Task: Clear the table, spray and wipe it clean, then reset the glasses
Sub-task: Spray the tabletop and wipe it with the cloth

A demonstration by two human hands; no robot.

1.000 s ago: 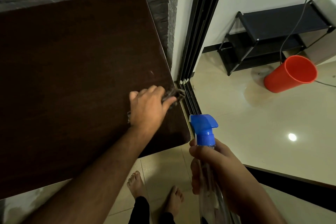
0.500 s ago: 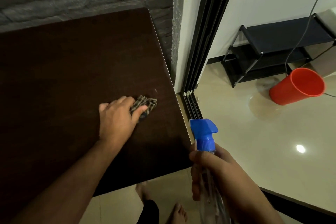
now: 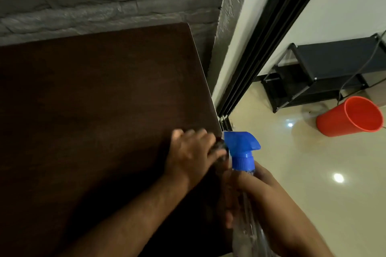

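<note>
The dark brown table [image 3: 100, 94] fills the left of the view, its top bare. My left hand [image 3: 191, 153] presses a dark patterned cloth [image 3: 219, 148] onto the table close to its right edge; the hand is blurred and covers most of the cloth. Just off that edge, my right hand [image 3: 261, 198] holds a clear spray bottle [image 3: 242, 173] upright, its blue trigger head right beside my left fingers. No glasses are in view.
A grey brick wall [image 3: 104, 2] runs behind the table. A black sliding-door track [image 3: 257, 54] stands to the right. Beyond it, on the glossy tile floor, lie a tipped red bucket [image 3: 351, 119] and a black low shelf [image 3: 325, 73] with a cable.
My left hand slid the cloth left from the table's right edge, then back to the right edge beside the bottle. The view tilted up, showing more wall. The bottle stayed held.
</note>
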